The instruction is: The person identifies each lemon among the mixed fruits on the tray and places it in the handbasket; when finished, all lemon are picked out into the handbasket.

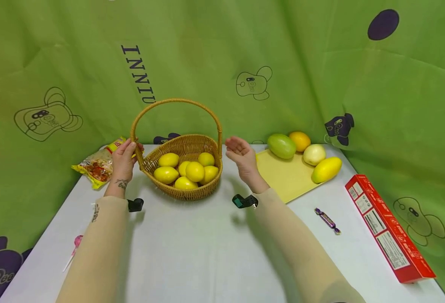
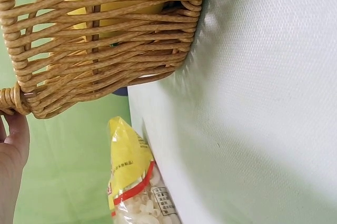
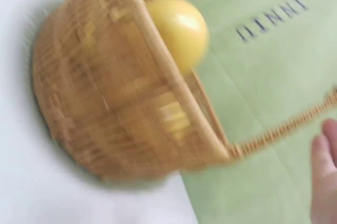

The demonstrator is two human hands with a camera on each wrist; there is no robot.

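Centre of the head view: the wicker basket point(image 1: 186, 170) sits on the pale desk point(image 1: 192, 252), loaded with yellow lemons point(image 1: 194, 171). The left hand point(image 1: 123, 160) is up at the basket's left side, fingers curled round the foot of the arched handle point(image 1: 175, 102) where it meets the rim; the left wrist view shows the weave close up in the upper left of its frame, with fingertips at the far left edge touching the handle base. The right hand point(image 1: 241, 153) hovers just right of the basket, palm up, fingers spread and relaxed, gripping nothing and clear of the rim. The right wrist view is blurred (one lemon above the rim is about all that reads).

At the left of the head view, a yellow snack bag point(image 1: 97, 165) lies at the desk's far edge, just beyond the left hand. Lower left, a pink lollipop point(image 1: 75, 246) rests on the desk. Right of centre, a pale yellow board point(image 1: 283, 176) carries a green fruit point(image 1: 281, 145), an orange point(image 1: 300, 140), a whitish fruit point(image 1: 314, 154) and a yellow mango point(image 1: 326, 169) along its far side. A purple wrapped candy point(image 1: 327, 220) lies nearer, and a long red box point(image 1: 387, 227) lies along the right edge. A green printed cloth point(image 1: 321, 71) hangs behind everything.
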